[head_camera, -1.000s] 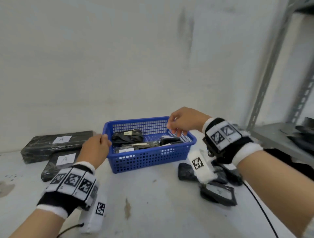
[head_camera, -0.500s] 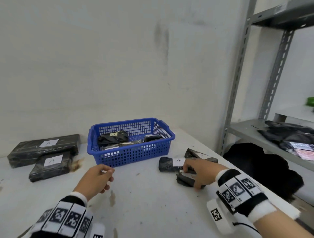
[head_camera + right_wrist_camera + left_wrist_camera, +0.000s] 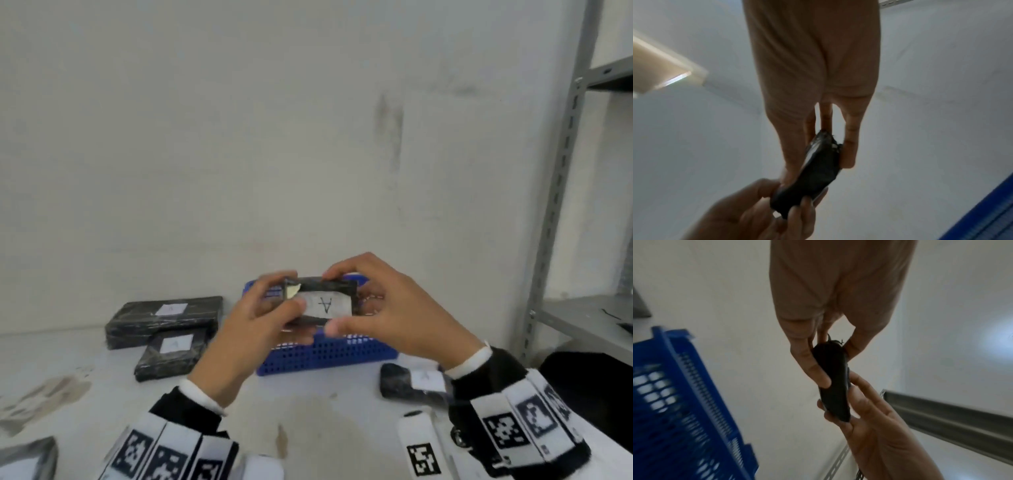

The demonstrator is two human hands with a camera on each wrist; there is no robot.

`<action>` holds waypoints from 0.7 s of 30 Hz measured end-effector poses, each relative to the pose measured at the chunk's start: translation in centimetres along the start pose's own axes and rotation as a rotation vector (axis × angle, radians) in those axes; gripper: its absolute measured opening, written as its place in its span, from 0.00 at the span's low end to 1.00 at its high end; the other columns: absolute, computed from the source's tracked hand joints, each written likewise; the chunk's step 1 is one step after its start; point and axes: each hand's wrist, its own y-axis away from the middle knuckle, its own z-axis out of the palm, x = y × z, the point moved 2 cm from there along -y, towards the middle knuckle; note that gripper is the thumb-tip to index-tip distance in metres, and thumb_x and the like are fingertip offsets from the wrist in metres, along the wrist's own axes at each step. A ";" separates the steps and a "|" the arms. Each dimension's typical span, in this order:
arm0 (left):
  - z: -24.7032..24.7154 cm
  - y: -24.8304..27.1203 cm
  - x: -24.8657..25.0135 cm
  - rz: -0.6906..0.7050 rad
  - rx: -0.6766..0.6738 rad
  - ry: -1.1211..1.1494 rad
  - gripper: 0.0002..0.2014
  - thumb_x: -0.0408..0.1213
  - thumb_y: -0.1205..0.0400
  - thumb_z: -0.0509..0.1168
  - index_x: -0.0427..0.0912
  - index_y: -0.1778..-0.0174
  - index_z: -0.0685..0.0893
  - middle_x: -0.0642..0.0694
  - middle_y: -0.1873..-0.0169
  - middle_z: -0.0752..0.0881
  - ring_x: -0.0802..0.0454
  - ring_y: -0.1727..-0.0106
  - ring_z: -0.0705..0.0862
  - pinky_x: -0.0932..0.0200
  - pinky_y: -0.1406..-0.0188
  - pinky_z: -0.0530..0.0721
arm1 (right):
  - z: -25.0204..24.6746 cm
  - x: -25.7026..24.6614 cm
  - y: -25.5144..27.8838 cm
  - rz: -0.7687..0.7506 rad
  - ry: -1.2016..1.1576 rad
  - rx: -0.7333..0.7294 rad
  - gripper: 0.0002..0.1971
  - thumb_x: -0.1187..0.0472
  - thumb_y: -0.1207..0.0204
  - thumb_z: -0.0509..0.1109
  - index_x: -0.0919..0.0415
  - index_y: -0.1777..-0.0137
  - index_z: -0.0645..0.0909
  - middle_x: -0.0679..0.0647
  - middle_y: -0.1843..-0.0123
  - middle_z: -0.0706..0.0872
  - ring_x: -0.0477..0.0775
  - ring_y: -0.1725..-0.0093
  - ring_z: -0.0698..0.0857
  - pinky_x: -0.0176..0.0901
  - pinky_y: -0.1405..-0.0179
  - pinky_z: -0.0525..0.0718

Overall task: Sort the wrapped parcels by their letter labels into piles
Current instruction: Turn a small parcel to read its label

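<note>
Both hands, left (image 3: 253,329) and right (image 3: 394,308), pinched a small black parcel (image 3: 322,301) by its short ends, thumbs on the near face and fingers behind, holding it above the bench (image 3: 325,421) with its "A" label (image 3: 327,305) facing the person. It appeared light, slim and fairly stiff under slick film, so gripping the edges seemed safer than the peeling label corner. Behind it stood the blue basket (image 3: 329,353), and farther left the two "A" parcels (image 3: 164,322) by the wall.

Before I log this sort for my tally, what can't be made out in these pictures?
- Blue basket contents: head view, hidden behind both hands and the held A-labelled parcel.
- Label on the parcel at right on the table: too blurred to read, partly behind the right wrist.
- Held parcel's label: both wrist views show only its dark edge.
</note>
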 end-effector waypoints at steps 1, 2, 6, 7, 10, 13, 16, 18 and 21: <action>-0.8 -0.1 0.8 0.045 0.021 0.013 0.17 0.29 0.18 0.65 0.48 0.34 0.80 0.37 0.56 0.92 0.41 0.56 0.92 0.56 0.59 0.90 | 0.3 -0.5 -0.5 -0.017 -0.101 0.031 0.22 0.59 0.30 0.84 0.44 0.38 0.83 0.44 0.37 0.83 0.42 0.47 0.89 0.36 0.48 0.87; -1.6 -0.2 1.5 0.085 0.033 0.019 0.18 0.30 0.18 0.64 0.51 0.34 0.80 0.36 0.54 0.92 0.41 0.53 0.92 0.56 0.57 0.90 | 0.6 -0.8 -1.1 -0.018 -0.191 0.040 0.21 0.59 0.27 0.81 0.44 0.35 0.83 0.46 0.36 0.84 0.44 0.47 0.91 0.38 0.47 0.89; -4.1 -0.4 3.1 0.166 0.037 -0.012 0.19 0.32 0.21 0.66 0.51 0.34 0.81 0.36 0.51 0.92 0.41 0.49 0.91 0.58 0.53 0.89 | 2.1 -1.2 -3.1 -0.031 -0.330 0.017 0.21 0.63 0.21 0.74 0.44 0.30 0.82 0.52 0.45 0.91 0.47 0.54 0.92 0.35 0.50 0.87; -4.6 -0.4 3.3 0.171 0.034 -0.040 0.21 0.33 0.22 0.68 0.53 0.34 0.81 0.37 0.51 0.92 0.41 0.49 0.92 0.59 0.53 0.89 | 2.6 -1.2 -3.6 -0.032 -0.354 0.023 0.20 0.64 0.20 0.74 0.44 0.31 0.82 0.54 0.46 0.91 0.49 0.58 0.92 0.35 0.51 0.87; -5.8 -0.9 3.8 0.215 0.064 -0.112 0.23 0.32 0.23 0.69 0.56 0.33 0.81 0.40 0.53 0.92 0.44 0.52 0.92 0.63 0.55 0.88 | 3.8 -1.4 -5.0 -0.044 -0.447 0.060 0.19 0.66 0.20 0.73 0.46 0.33 0.83 0.60 0.44 0.90 0.52 0.60 0.93 0.37 0.52 0.88; -6.4 -1.2 4.3 0.255 0.103 -0.126 0.24 0.38 0.26 0.69 0.56 0.33 0.81 0.43 0.55 0.93 0.47 0.55 0.93 0.66 0.56 0.88 | 4.7 -1.4 -6.1 -0.069 -0.536 0.082 0.24 0.62 0.27 0.77 0.48 0.31 0.83 0.59 0.42 0.91 0.57 0.51 0.93 0.44 0.43 0.89; -6.8 -1.2 4.7 0.281 0.128 -0.173 0.26 0.43 0.29 0.68 0.57 0.32 0.80 0.47 0.56 0.93 0.49 0.57 0.93 0.65 0.54 0.88 | 5.3 -1.6 -6.6 -0.100 -0.559 0.097 0.26 0.65 0.27 0.78 0.46 0.30 0.82 0.58 0.44 0.92 0.58 0.49 0.92 0.44 0.39 0.88; -7.1 -1.1 4.8 0.289 0.143 -0.193 0.27 0.45 0.29 0.68 0.56 0.31 0.80 0.47 0.56 0.93 0.49 0.58 0.93 0.63 0.53 0.89 | 5.5 -1.9 -6.6 -0.118 -0.568 0.099 0.26 0.66 0.25 0.77 0.44 0.29 0.81 0.58 0.47 0.93 0.54 0.54 0.92 0.39 0.43 0.87; -7.3 -0.8 5.1 0.278 0.157 -0.205 0.27 0.46 0.30 0.69 0.56 0.32 0.81 0.46 0.55 0.93 0.48 0.57 0.93 0.56 0.47 0.89 | 5.7 -2.5 -6.5 -0.136 -0.566 0.098 0.24 0.65 0.25 0.76 0.46 0.30 0.82 0.57 0.48 0.93 0.51 0.56 0.92 0.36 0.46 0.87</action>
